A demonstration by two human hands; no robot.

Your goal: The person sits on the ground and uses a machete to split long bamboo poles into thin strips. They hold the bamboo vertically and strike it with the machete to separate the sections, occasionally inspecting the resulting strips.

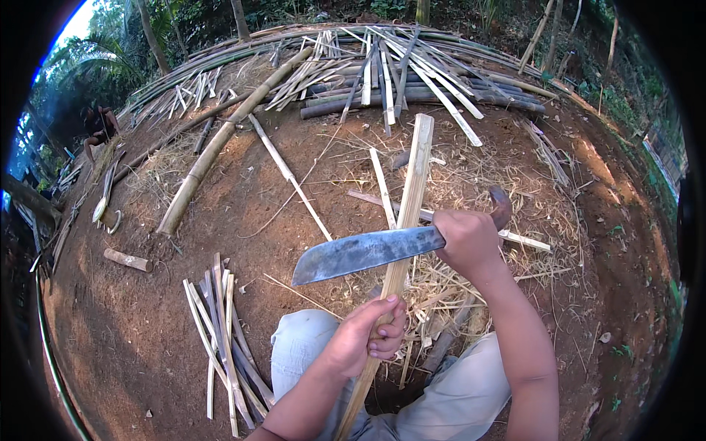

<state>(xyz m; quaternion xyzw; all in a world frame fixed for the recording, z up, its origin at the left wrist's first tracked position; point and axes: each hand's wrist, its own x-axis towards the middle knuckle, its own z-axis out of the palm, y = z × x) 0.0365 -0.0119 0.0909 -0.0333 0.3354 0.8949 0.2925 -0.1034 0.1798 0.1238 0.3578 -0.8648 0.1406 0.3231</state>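
RISK: blade (368, 253) slipping down strip (407, 220) toward left hand (364, 334) just below, or toward knee (301, 345) | LEFT: closed around strip, held upright-tilted over lap | RIGHT: right hand (469, 241) clenched on knife handle, blade laid across strip | NEAR: cut slats (224, 331) on ground at left

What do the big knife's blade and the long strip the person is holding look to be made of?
Knife blade: looks like dull grey steel, unpolished and mottled with dark patches, paler along the cutting edge. Long strip, held by the left hand: apparently split bamboo, pale yellow-tan with a straight fibrous grain. The right hand holds the knife.
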